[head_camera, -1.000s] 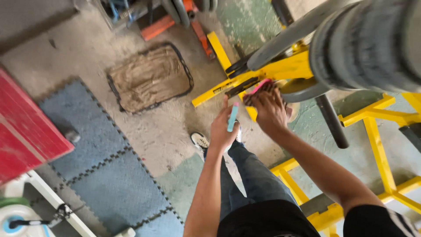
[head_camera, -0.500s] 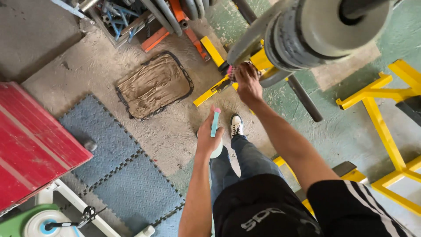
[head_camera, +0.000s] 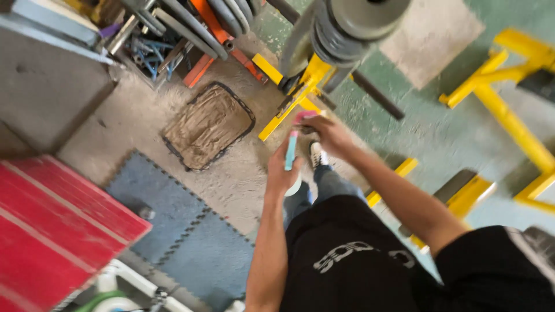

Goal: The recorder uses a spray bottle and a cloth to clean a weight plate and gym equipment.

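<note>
Right now I'm looking straight down past my black shirt (head_camera: 347, 254) at both hands, held out in front over the floor. My left hand (head_camera: 281, 170) is wrapped around a spray bottle (head_camera: 291, 151); its teal nozzle stands up above the fingers, and the pale body shows just under the palm. That grip is closed tight on the bottle. My right hand (head_camera: 326, 132) is a little farther forward and to the right, fingers curled over a pink cloth (head_camera: 303, 116) that sticks out at the fingertips, so that hand is closed on the cloth. The two hands sit near each other but don't touch. The view is blurred, so I can't make out finer detail of either grip.

Just beyond the cloth is a yellow frame (head_camera: 289, 104) carrying a stack of grey plates (head_camera: 347, 26) on a dark bar (head_camera: 376, 95). The cloth is near the frame's slanted leg; I can't tell whether it touches it. My shoe (head_camera: 315, 153) shows on the floor between the hands, with my jeans (head_camera: 324, 185) below it.

To the left on the concrete lies a dirty brown mat (head_camera: 208, 124), and nearer me are blue foam tiles (head_camera: 173, 219). A red bench (head_camera: 52, 231) fills the lower left corner. More yellow bars (head_camera: 509, 98) stand on the green floor (head_camera: 439, 133) at the right, well apart from my hands.
</note>
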